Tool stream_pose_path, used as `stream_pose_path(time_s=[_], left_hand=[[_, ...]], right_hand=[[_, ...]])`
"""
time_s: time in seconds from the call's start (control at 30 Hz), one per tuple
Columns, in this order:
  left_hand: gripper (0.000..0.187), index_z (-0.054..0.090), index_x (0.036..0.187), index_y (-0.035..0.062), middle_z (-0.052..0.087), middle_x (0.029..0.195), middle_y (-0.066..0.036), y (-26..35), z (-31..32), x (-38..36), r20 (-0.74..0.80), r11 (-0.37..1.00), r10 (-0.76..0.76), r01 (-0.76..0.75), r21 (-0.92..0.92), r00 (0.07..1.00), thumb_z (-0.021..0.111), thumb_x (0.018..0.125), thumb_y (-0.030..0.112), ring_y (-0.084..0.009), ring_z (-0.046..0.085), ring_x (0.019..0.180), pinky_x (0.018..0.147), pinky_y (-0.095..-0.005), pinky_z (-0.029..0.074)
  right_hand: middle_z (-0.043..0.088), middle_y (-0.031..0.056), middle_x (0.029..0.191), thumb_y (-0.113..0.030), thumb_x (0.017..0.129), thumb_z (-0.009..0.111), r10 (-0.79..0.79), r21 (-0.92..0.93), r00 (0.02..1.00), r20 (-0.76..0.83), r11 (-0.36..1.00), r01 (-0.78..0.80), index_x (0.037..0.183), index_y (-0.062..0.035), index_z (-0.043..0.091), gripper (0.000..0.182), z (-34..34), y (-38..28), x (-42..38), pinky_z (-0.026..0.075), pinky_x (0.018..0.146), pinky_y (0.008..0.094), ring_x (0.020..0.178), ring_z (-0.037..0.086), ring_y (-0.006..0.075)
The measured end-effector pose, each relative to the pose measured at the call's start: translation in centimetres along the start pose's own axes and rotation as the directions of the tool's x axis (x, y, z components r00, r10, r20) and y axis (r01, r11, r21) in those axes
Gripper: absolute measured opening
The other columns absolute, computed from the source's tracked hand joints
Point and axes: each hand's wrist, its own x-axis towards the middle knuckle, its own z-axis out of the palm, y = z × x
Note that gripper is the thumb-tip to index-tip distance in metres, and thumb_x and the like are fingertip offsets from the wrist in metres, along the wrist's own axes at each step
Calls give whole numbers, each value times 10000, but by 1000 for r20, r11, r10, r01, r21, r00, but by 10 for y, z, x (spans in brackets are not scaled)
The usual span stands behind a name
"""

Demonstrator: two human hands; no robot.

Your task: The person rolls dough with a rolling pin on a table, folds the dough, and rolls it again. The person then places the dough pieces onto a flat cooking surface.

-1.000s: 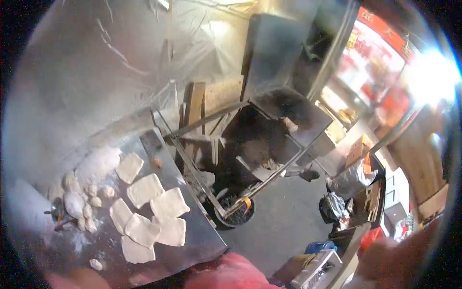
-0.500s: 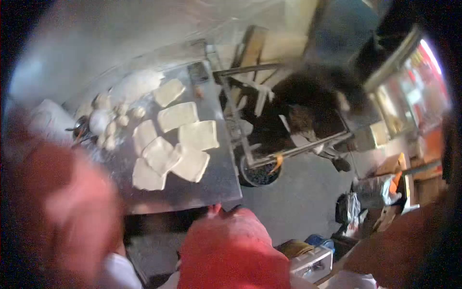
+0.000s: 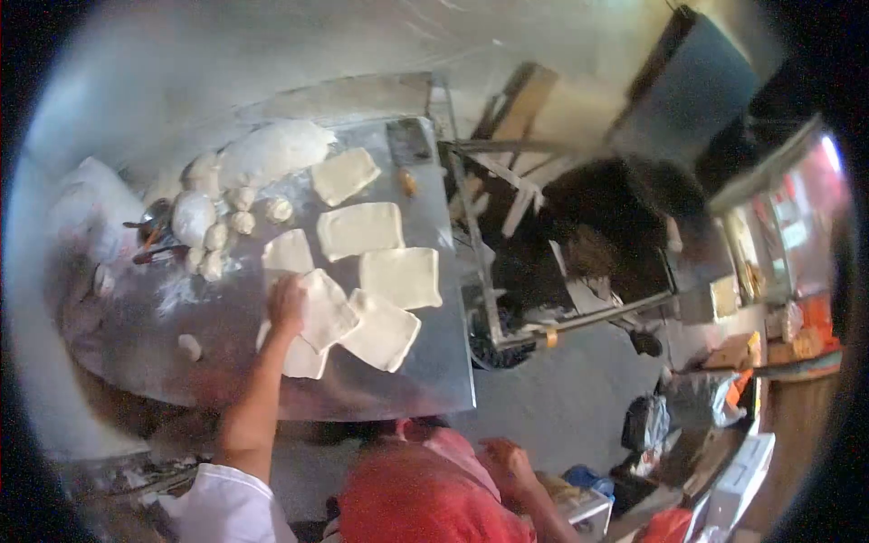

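My left hand (image 3: 288, 303) is closed on the left edge of a flat, squarish dough sheet (image 3: 326, 312). That sheet overlaps other sheets, one under its lower edge and another dough sheet (image 3: 385, 330) at its right. Farther back on the metal table lie more pieces, including a dough sheet (image 3: 360, 231) and a dough sheet (image 3: 398, 278). My right hand (image 3: 509, 463) hangs beside the red apron (image 3: 407, 489), off the table's front edge. Its fingers look loosely apart, and I see nothing in them.
Several dough balls (image 3: 215, 237) and a large floured dough mass (image 3: 276, 156) sit at the back left of the metal table (image 3: 434, 376). A dark-handled tool (image 3: 158, 256) lies by them. Right of the table stands a metal frame (image 3: 579, 324) over a dark pit.
Blurred arms close to the camera have dropped away. My left hand has come onto the dough sheet, and my right hand now shows beside the apron. The view has shifted slightly.
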Motion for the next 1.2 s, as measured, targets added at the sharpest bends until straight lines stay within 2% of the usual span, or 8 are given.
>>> stream_pose_path(time_s=[0.2,0.3,0.57,0.67,0.73,0.87,1.07,1.2], left_hand=[[414,614,1277,65,660,1244,-194,77,-79,32,424,984,-175,140,113,888,694,891,190,-401,618,1181,980,-490,488],[401,593,1279,57,676,1186,-228,107,-103,28,517,917,-88,-133,375,852,693,908,175,-441,640,1131,949,-514,499],[318,524,1236,11,637,1151,-200,233,-160,-19,593,955,234,-68,-289,771,632,963,131,-313,649,1054,920,-398,510],[357,524,1302,13,637,1211,-146,306,-180,-36,703,819,247,244,-519,667,604,965,100,-224,632,1081,946,-333,491],[427,511,1375,15,638,1244,-90,369,-180,-46,601,363,331,490,-792,727,591,960,79,-176,619,1088,975,-320,484],[464,503,1427,26,651,1241,-76,444,-128,-46,684,31,360,724,-689,635,548,965,38,-155,621,1076,974,-323,496],[335,554,1357,-2,647,1168,-40,526,86,-63,736,552,313,516,-655,600,510,1043,105,-93,579,1033,933,-263,475],[411,494,1433,-17,640,1249,-66,627,180,-57,763,493,255,599,-631,593,514,1052,138,-125,574,1121,1001,-281,455]], right_hand=[[723,210,1011,-222,923,668,74,141,997,-16,987,-71,1139,3,694,313,-29,-2,31,568,789,417,900,730,337],[722,202,1040,-250,947,671,32,188,999,-41,982,-24,1136,-50,715,278,-40,-25,63,567,795,475,920,700,423],[596,239,1362,-377,957,692,-73,466,992,107,885,15,1419,-12,544,606,-22,-73,137,524,999,437,1191,638,339],[569,205,1430,-468,943,707,-16,744,992,122,663,-81,1469,-6,485,735,-38,-77,146,478,1069,434,1252,608,324],[606,156,1379,-427,942,732,-24,937,995,94,339,-80,1473,-18,493,712,-76,-76,146,472,1069,433,1224,609,262],[713,62,1148,-158,961,725,22,991,995,99,87,-101,1317,-16,599,403,-173,-29,120,559,913,344,1041,668,148],[727,97,1090,-34,980,654,318,994,947,46,78,-74,1230,-15,648,251,-236,159,139,588,775,314,908,688,167],[712,125,1153,12,986,603,342,977,939,41,182,-109,1266,17,617,281,-304,287,179,583,840,339,945,695,202]])
